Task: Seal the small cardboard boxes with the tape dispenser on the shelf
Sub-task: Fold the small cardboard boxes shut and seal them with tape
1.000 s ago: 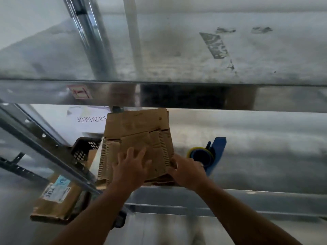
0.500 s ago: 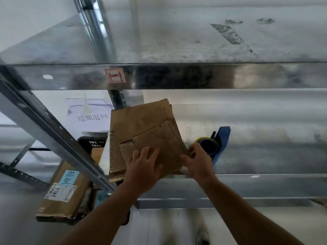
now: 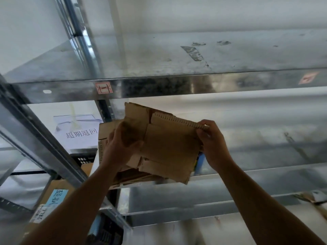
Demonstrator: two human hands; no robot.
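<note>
The left hand grips the left side of a flat cardboard box, with its fingers curled on the card. The right hand pinches the box's top right corner, where the edge is bumpy. Both hands hold the box up, tilted, above the shelf.

Under the box lies a pile of flat cardboard on the shelf's front left part. Only a small blue bit of the tape dispenser shows. It sits on the shelf, just behind the box's lower right edge, near the right wrist.

To the left, past the pile, is a white sheet with black writing and a black crate below it. Lower down on the left is a brown box with a blue label. Above the hands is a top metal shelf with a red and white sticker on its front edge.
</note>
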